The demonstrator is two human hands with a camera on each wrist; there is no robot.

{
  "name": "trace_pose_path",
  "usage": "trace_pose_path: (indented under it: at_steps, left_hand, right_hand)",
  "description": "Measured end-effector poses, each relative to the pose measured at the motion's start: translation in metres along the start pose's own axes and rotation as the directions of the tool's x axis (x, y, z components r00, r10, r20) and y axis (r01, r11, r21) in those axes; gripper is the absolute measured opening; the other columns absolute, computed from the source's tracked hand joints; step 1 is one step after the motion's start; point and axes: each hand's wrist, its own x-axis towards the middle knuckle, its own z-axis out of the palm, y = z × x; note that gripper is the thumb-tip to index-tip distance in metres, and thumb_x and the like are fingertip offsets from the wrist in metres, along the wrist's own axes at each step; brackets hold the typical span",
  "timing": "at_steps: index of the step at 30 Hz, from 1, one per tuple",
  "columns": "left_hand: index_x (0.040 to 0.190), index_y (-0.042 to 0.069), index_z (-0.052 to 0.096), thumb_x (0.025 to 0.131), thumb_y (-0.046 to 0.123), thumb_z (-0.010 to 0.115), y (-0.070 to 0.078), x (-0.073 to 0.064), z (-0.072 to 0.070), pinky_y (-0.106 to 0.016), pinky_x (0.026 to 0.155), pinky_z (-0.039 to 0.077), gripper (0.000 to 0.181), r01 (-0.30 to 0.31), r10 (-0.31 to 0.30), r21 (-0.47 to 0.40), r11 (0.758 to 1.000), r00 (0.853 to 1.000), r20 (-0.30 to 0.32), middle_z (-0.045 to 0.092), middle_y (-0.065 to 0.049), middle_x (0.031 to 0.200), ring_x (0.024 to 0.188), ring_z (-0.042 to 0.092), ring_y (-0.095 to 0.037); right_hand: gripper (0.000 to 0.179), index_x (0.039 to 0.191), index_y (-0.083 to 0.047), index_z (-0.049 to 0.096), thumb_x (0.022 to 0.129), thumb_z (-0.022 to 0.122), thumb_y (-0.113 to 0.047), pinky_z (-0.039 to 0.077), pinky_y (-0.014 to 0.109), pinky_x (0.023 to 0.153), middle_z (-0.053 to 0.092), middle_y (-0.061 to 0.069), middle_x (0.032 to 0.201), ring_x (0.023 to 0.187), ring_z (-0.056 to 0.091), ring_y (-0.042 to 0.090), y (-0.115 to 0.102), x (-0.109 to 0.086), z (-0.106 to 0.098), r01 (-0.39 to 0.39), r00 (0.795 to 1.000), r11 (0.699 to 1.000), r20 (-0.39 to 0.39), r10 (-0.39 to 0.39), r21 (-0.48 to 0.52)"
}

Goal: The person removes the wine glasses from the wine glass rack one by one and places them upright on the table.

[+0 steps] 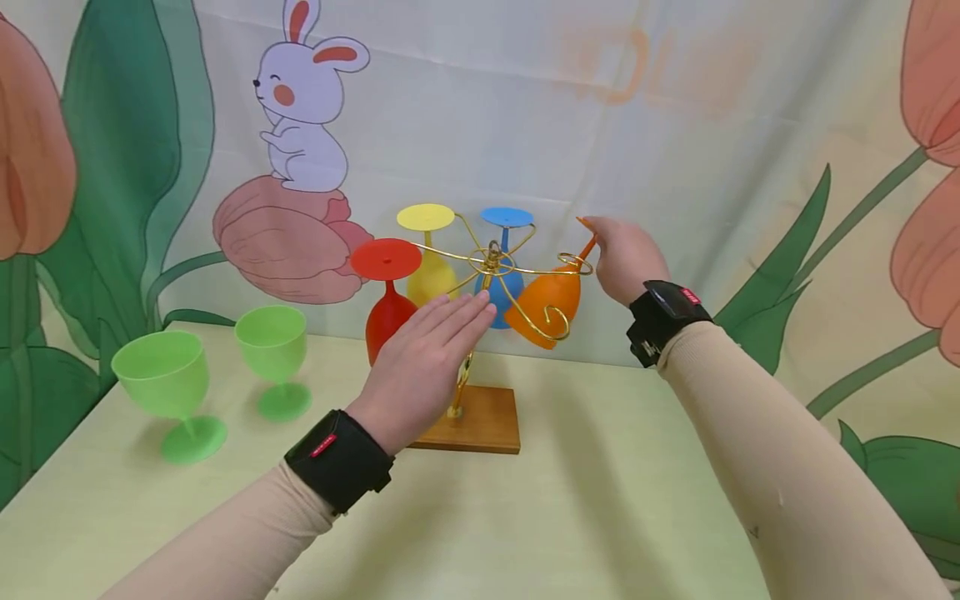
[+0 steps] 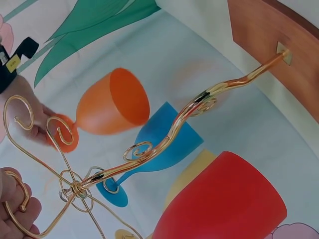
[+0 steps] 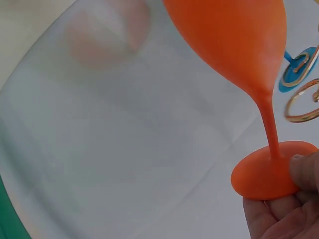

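Observation:
A gold wire goblet rack (image 1: 491,265) stands on a wooden base, with spiral hooks around its top. My right hand (image 1: 628,257) pinches the round foot of an orange goblet (image 1: 551,300), thumb on one face and fingers on the other. The goblet tilts bowl-down beside the right-hand hooks. My left hand (image 1: 423,358) is at the rack's front; in the left wrist view its fingers (image 2: 22,219) hold one curled hook. Hanging upside down are a red goblet (image 1: 386,260), a yellow goblet (image 1: 426,218) and a blue goblet (image 1: 507,218). My left hand partly covers the red bowl.
Two green goblets (image 1: 171,375) (image 1: 272,342) stand upright on the pale table (image 1: 600,500), left of the rack. The wooden base (image 1: 487,421) sits mid-table. A printed cloth (image 1: 480,100) with a rabbit and tulips hangs close behind.

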Motion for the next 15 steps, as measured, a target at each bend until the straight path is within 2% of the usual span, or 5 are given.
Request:
trace_pose_path:
  at_steps: [4, 10, 15]
  left_hand:
    - [0.137, 0.001, 0.051, 0.087, -0.001, 0.061, 0.001, -0.001, 0.001, -0.041, 0.113, 0.034, 0.051, -0.002, 0.002, 0.005, 1.000, 1.000, -0.005, 0.053, -0.012, 0.140, 0.131, 0.040, -0.023]
    - [0.137, 0.002, 0.050, 0.087, -0.001, 0.061, 0.002, 0.000, 0.003, -0.041, 0.113, 0.034, 0.051, 0.004, -0.004, 0.001, 1.000, 1.000, -0.015, 0.053, -0.012, 0.140, 0.132, 0.040, -0.023]
    - [0.137, 0.002, 0.051, 0.086, -0.002, 0.062, 0.003, 0.002, 0.005, -0.041, 0.113, 0.033, 0.052, 0.022, -0.022, -0.006, 1.000, 1.000, -0.015, 0.053, -0.011, 0.140, 0.132, 0.039, -0.022]
  right_hand:
    - [0.043, 0.137, -0.006, 0.052, 0.096, 0.045, 0.003, 0.047, 0.051, 0.099, 0.059, 0.018, 0.131, 0.112, 0.053, 0.035, 0.019, -0.016, 0.013, -0.003, 1.000, 1.000, 0.005, 0.003, -0.012]
    - [0.042, 0.135, -0.007, 0.054, 0.095, 0.050, 0.002, 0.051, 0.051, 0.094, 0.062, 0.017, 0.127, 0.107, 0.056, 0.034, 0.048, -0.050, 0.046, -0.039, 0.999, 0.999, 0.029, 0.040, -0.009]
    - [0.040, 0.135, -0.006, 0.053, 0.096, 0.050, 0.000, 0.053, 0.051, 0.091, 0.064, 0.019, 0.125, 0.106, 0.059, 0.034, 0.066, -0.075, 0.070, -0.067, 0.994, 0.998, 0.083, 0.067, 0.000]
